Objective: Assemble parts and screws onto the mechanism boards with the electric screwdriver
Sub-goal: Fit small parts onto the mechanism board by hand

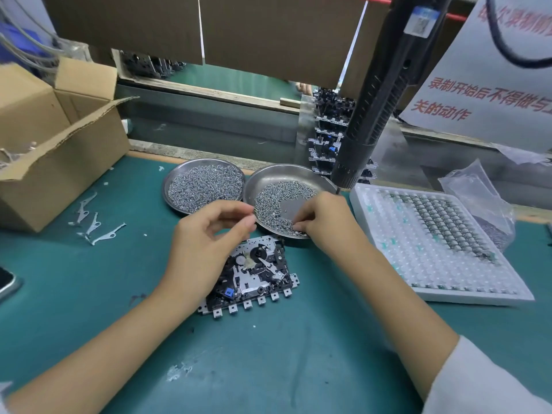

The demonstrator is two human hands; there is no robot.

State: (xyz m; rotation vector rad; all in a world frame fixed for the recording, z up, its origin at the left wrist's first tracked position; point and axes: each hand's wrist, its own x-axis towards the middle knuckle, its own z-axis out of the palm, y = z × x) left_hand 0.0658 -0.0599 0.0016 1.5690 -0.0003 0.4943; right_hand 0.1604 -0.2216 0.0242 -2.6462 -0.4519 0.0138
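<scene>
Far out to the left of both hands, an open cardboard box [56, 162] sits on the green mat [268, 354], and between it and the left hand lie a few flat metal levers [95, 225], loose on the mat. The edge of a phone [7, 283] shows at the frame's left border.

The left hand [209, 249] hovers over the left part of the mechanism board [254, 273], thumb and forefinger drawn close together with the other fingers curled; whether something tiny is pinched between them cannot be told. Just beyond its fingertips sits a steel dish [204, 185] heaped with small screws.

The mechanism board lies flat on the mat directly below and between the two hands (its row of metal tabs faces the person).

The right hand [325, 222] reaches into the second dish [289, 201], which touches the first and holds a thinner scatter of screws [280, 195]. Its fingertips [298, 227] are bunched together down among the screws at the dish's near rim, apparently pinching at one.

Above and just behind the right hand hangs the black electric screwdriver [376, 109], its bit pointing down near the knuckles, untouched. Behind it stands a stack of mechanism boards [328, 132].

To the right of the right hand rests a white foam tray [433, 249] partly filled with small grey parts, a clear plastic bag [481, 198] at its far corner.
</scene>
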